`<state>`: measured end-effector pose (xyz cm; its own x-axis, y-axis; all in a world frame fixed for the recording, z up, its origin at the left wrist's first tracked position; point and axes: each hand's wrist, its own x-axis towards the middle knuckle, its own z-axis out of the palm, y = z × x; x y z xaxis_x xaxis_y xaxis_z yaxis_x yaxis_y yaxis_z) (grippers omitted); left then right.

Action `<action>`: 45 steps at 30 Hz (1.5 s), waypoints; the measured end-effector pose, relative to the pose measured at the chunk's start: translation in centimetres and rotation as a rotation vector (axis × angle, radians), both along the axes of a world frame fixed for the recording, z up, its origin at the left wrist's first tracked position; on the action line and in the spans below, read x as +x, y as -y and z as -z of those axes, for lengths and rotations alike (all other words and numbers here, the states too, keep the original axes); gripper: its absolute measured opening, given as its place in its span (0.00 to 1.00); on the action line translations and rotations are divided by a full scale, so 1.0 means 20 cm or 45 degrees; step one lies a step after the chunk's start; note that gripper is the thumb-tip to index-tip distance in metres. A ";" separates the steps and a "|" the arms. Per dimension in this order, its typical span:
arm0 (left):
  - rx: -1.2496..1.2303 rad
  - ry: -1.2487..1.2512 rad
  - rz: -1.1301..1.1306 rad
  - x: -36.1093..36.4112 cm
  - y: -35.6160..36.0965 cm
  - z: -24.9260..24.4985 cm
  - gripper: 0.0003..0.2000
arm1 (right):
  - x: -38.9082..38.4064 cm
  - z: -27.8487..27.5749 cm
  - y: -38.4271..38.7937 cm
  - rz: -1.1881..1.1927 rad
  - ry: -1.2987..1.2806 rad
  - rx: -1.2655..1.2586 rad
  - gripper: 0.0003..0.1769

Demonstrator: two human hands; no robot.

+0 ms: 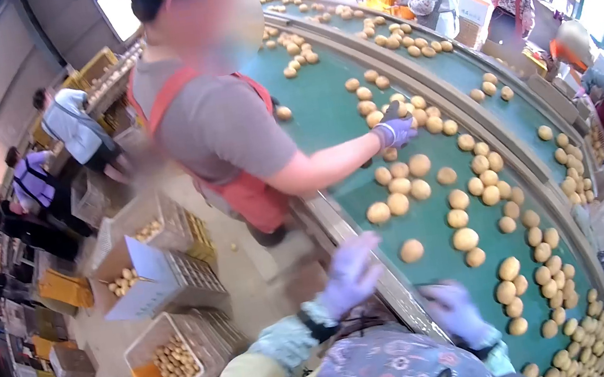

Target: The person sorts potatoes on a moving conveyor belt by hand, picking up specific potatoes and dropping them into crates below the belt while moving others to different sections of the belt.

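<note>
My left hand (pixel 351 272), in a purple glove, is raised beside the metal rim (pixel 401 290) of the conveyor. Its fingers are apart and hold nothing. Over the near edge of the green belt (pixel 382 316) is my right hand (pixel 454 310), gloved alike and somewhat blurred; its fingers look stretched out, with nothing visible in them. A single potato (pixel 412 251) lies on the belt between and beyond my hands. To the right of my right hand is a loose row of round, tan potatoes (pixel 512 290).
Beside me, a co-worker in a red apron (pixel 257 195) reaches over the belt, a gloved hand (pixel 395 129) among potatoes. A divider (pixel 459 97) separates a second belt lane. Crates (pixel 175 353) and a cardboard box (pixel 153 283) with potatoes stand at left. Other people work farther off.
</note>
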<state>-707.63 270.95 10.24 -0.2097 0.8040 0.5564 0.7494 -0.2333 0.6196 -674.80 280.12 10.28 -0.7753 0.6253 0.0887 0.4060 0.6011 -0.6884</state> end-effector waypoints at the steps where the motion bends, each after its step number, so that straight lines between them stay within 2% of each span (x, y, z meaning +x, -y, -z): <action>1: -0.019 -0.014 0.117 0.02 -0.15 -0.04 0.28 | 0.15 -0.06 -0.05 0.196 0.052 0.047 0.24; 2: -0.038 -0.060 0.223 0.17 -0.24 -0.06 0.29 | 0.49 0.01 -0.11 0.464 0.018 0.129 0.25; 3: -0.065 -0.071 0.264 0.14 -0.28 -0.03 0.29 | 0.75 0.07 -0.15 0.747 0.033 0.244 0.27; 6: -0.228 0.127 0.473 0.26 -0.52 0.21 0.34 | 1.56 0.32 0.00 1.465 0.374 0.524 0.34; 7: -0.266 -0.041 0.492 0.25 -0.53 0.17 0.35 | 1.69 0.39 0.10 1.625 0.530 0.555 0.37; 8: -0.352 -0.041 0.557 0.21 -0.56 0.12 0.35 | 1.74 0.48 0.19 1.721 0.651 0.555 0.40; 9: -0.419 0.004 0.608 0.24 -0.58 0.17 0.36 | 1.75 0.59 0.20 1.821 0.624 0.561 0.40; 10: -0.443 0.079 0.603 0.18 -0.60 0.21 0.37 | 1.61 0.50 0.14 1.654 0.564 0.470 0.40; 11: -0.405 0.079 0.602 0.09 -0.62 0.27 0.38 | 1.42 0.45 0.06 1.668 0.481 0.224 0.38; 12: -0.414 0.145 0.613 0.07 -0.65 0.25 0.37 | 1.30 0.52 -0.05 1.549 0.246 0.186 0.36; 13: -0.463 0.177 0.614 0.04 -0.67 0.24 0.37 | 1.04 0.37 -0.16 1.359 0.303 0.184 0.38; 14: -0.499 0.213 0.606 0.01 -0.69 0.22 0.38 | 0.75 0.17 -0.25 1.408 0.205 0.072 0.45; 15: -0.506 0.228 0.630 -0.02 -0.70 0.19 0.38 | 0.64 0.38 -0.33 1.078 0.630 0.854 0.54; 16: -0.516 0.275 0.616 0.02 -0.67 0.19 0.38 | 0.43 0.34 -0.37 1.235 0.261 0.386 0.57; 18: -0.547 0.406 0.624 -0.06 -0.69 0.26 0.40 | 0.12 0.22 -0.48 0.867 0.203 0.376 0.52; 20: -0.527 0.558 0.594 -0.16 -0.70 0.37 0.40 | -0.11 0.28 -0.57 0.408 -0.248 0.274 0.48; 22: -0.493 0.572 0.574 -0.25 -0.72 0.41 0.40 | -0.20 0.19 -0.85 0.255 -0.301 0.094 0.45; 24: -0.460 0.588 0.541 -0.30 -0.74 0.43 0.39 | -0.20 0.06 -1.19 0.656 -0.044 0.310 0.44; 26: -0.440 0.639 0.464 -0.34 -0.75 0.43 0.40 | -0.16 0.14 -1.44 1.018 0.197 0.406 0.43; 27: -0.471 0.420 0.432 -0.37 -0.75 0.36 0.40 | -0.19 0.15 -1.45 0.941 0.421 0.293 0.47; 28: -0.463 0.414 0.412 -0.38 -0.77 0.34 0.40 | -0.28 0.41 -1.38 0.926 0.367 0.687 0.48; 30: -0.410 0.111 0.499 -0.39 -0.79 0.25 0.41 | -0.54 0.48 -1.14 0.754 -0.049 0.330 0.47; 31: -0.359 -0.023 0.542 -0.39 -0.80 0.20 0.42 | -0.64 0.49 -1.00 0.623 -0.053 0.409 0.47; 32: -0.309 -0.156 0.595 -0.37 -0.84 0.16 0.43 | -0.70 0.38 -0.86 0.499 -0.056 0.496 0.46; 34: -0.271 -0.214 0.857 -0.38 -0.91 0.11 0.46 | -0.82 0.25 -0.62 0.257 0.212 0.436 0.48; 35: -0.319 -0.372 0.892 -0.44 -0.93 0.10 0.47 | -0.84 0.21 -0.60 0.181 0.204 0.494 0.50; 37: -0.451 -0.558 0.985 -0.56 -1.04 0.15 0.49 | -0.77 0.06 -0.67 0.251 0.241 0.438 0.51; 38: -0.513 -0.646 0.777 -0.68 -1.10 0.18 0.48 | -0.72 0.02 -0.70 0.338 0.294 0.391 0.52; 39: -0.460 -0.645 0.752 -0.83 -1.15 0.18 0.46 | -0.64 0.07 -0.67 0.345 0.302 0.392 0.52; 40: -0.398 -0.647 0.727 -0.97 -1.19 0.18 0.45 | -0.54 0.17 -0.65 0.673 0.334 0.415 0.54; 41: -0.401 -0.657 0.586 -1.07 -1.20 0.14 0.44 | -0.52 0.21 -0.63 1.001 0.358 0.440 0.56; 42: -0.409 -0.661 0.439 -1.17 -1.19 0.11 0.43 | -0.55 0.19 -0.58 1.003 0.362 0.455 0.56; 43: -0.406 -0.656 0.437 -1.27 -1.18 0.14 0.43 | -0.60 0.14 -0.50 0.877 0.266 0.344 0.57; 44: -0.310 -0.518 0.299 -1.38 -1.16 0.20 0.42 | -0.66 0.10 -0.41 0.753 0.169 0.217 0.58; 45: -0.216 -0.382 0.164 -1.45 -1.14 0.23 0.42 | -0.78 0.07 -0.34 0.714 0.316 0.271 0.59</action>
<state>-736.72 293.73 5.74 0.0514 0.8994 0.4340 0.8748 -0.2502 0.4150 -690.39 286.90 8.85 -0.3494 0.9298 0.1156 0.8297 0.3644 -0.4229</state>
